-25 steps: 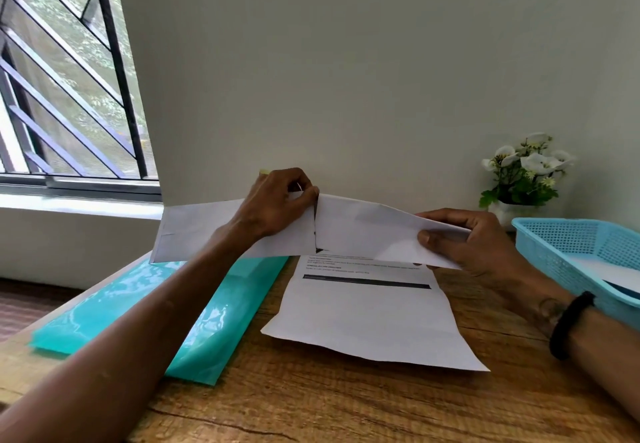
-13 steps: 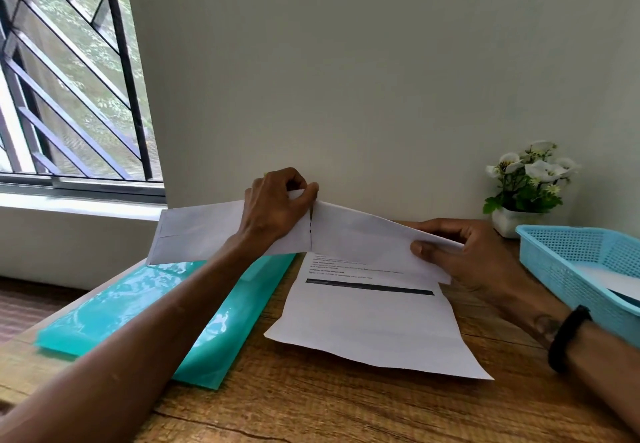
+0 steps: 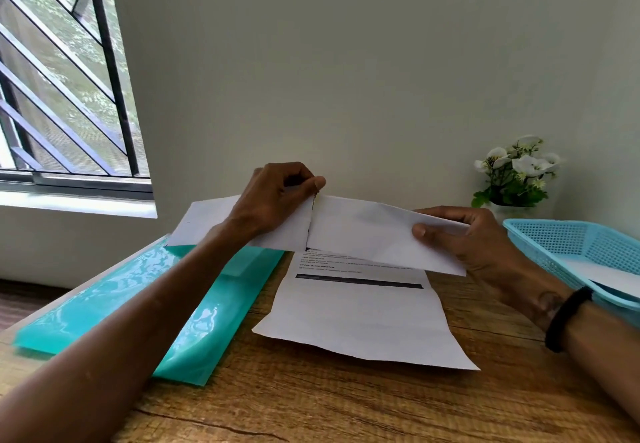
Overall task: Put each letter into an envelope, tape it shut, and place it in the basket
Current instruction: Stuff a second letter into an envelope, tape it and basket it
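Aloft, both hands' grip closed — left hand on envelope, right hand on letter.

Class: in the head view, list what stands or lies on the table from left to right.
Green folder → unfolded letter → flower pot → blue basket.

Your single head-worn wide-angle camera looks forward and slightly down across a wooden table toward a plain wall, close enough that both your forearms enter from the bottom corners. Your left hand and right hand sit near mid-frame. A barred window fills the upper left, a blue basket the right edge. No second view overlaps it.
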`<action>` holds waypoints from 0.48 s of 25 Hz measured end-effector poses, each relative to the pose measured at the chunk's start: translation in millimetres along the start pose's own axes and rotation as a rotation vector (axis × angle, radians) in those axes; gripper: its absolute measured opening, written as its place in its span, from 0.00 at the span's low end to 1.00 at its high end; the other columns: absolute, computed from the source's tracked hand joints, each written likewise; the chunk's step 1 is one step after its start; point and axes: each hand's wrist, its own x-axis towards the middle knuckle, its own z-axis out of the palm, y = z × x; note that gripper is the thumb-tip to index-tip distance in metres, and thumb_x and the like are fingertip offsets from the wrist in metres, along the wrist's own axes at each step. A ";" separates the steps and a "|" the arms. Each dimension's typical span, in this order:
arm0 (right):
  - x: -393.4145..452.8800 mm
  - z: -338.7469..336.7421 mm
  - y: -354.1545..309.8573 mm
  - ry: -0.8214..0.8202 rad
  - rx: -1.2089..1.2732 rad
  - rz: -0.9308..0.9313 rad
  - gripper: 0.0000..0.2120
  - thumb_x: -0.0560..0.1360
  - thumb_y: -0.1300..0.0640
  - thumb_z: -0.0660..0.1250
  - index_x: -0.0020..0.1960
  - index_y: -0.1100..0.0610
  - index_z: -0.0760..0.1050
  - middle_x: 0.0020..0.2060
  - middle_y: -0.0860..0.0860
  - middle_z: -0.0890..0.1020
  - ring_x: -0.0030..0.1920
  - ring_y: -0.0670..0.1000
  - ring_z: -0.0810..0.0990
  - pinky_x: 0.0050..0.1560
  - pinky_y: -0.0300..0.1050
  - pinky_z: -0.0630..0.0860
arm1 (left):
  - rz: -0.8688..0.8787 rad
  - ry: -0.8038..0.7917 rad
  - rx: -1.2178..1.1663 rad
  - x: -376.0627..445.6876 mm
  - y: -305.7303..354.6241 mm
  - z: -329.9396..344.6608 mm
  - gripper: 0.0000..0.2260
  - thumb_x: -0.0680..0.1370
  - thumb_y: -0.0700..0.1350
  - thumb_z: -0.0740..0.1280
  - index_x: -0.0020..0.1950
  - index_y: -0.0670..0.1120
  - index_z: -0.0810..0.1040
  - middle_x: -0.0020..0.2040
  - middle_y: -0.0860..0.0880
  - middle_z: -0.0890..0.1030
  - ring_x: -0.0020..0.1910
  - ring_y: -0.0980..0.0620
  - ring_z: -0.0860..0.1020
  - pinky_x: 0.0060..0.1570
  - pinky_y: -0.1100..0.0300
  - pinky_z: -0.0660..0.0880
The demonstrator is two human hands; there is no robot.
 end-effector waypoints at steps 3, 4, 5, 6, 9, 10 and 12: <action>0.6 1.7 -4.0 0.002 -0.073 -0.026 0.14 0.66 0.40 0.79 0.51 0.38 0.87 0.48 0.37 0.88 0.43 0.42 0.87 0.36 0.34 0.80 | 0.037 0.006 0.131 -2.9 -5.6 7.7 0.14 0.82 0.60 0.67 0.47 0.51 0.83 0.42 0.55 0.84 0.38 0.59 0.81 0.36 0.71 0.72; 0.9 2.8 -4.5 0.004 -0.106 -0.035 0.13 0.67 0.41 0.79 0.51 0.37 0.87 0.48 0.37 0.88 0.45 0.42 0.87 0.37 0.36 0.81 | 0.039 0.026 0.155 -3.6 -7.9 9.3 0.14 0.82 0.59 0.67 0.47 0.51 0.83 0.43 0.54 0.84 0.38 0.58 0.80 0.37 0.68 0.73; 1.5 4.2 -4.2 -0.005 -0.133 -0.038 0.12 0.68 0.42 0.79 0.51 0.37 0.87 0.49 0.38 0.88 0.46 0.44 0.86 0.40 0.40 0.83 | 0.048 0.044 0.171 -4.3 -9.8 10.7 0.14 0.82 0.59 0.67 0.47 0.50 0.83 0.43 0.54 0.84 0.38 0.56 0.80 0.38 0.66 0.73; 2.3 5.4 -3.4 -0.025 -0.146 -0.035 0.11 0.69 0.43 0.80 0.51 0.38 0.87 0.49 0.39 0.88 0.48 0.45 0.86 0.42 0.42 0.84 | 0.067 0.053 0.185 -5.0 -10.8 12.1 0.15 0.82 0.59 0.67 0.48 0.49 0.83 0.43 0.53 0.84 0.38 0.55 0.80 0.38 0.64 0.74; 4.9 2.4 -2.4 -0.087 -0.207 -0.004 0.07 0.69 0.48 0.81 0.46 0.40 0.87 0.45 0.37 0.88 0.47 0.42 0.85 0.42 0.37 0.81 | 0.108 0.047 0.189 -5.6 -10.3 14.3 0.15 0.83 0.58 0.66 0.49 0.48 0.82 0.44 0.51 0.84 0.39 0.53 0.80 0.39 0.63 0.76; 6.3 -1.3 -2.9 -0.114 -0.271 0.013 0.07 0.69 0.49 0.81 0.46 0.40 0.87 0.45 0.37 0.88 0.47 0.41 0.85 0.44 0.37 0.81 | 0.107 0.042 0.182 -5.6 -10.5 14.6 0.14 0.83 0.58 0.66 0.50 0.48 0.82 0.44 0.51 0.84 0.39 0.53 0.80 0.40 0.63 0.77; 8.6 -12.2 -5.8 -0.192 -0.429 0.046 0.09 0.70 0.49 0.81 0.50 0.43 0.88 0.46 0.39 0.88 0.48 0.41 0.86 0.46 0.40 0.81 | 0.095 0.031 0.170 -6.6 -10.5 15.5 0.14 0.83 0.59 0.65 0.51 0.49 0.81 0.44 0.52 0.83 0.39 0.54 0.81 0.40 0.64 0.77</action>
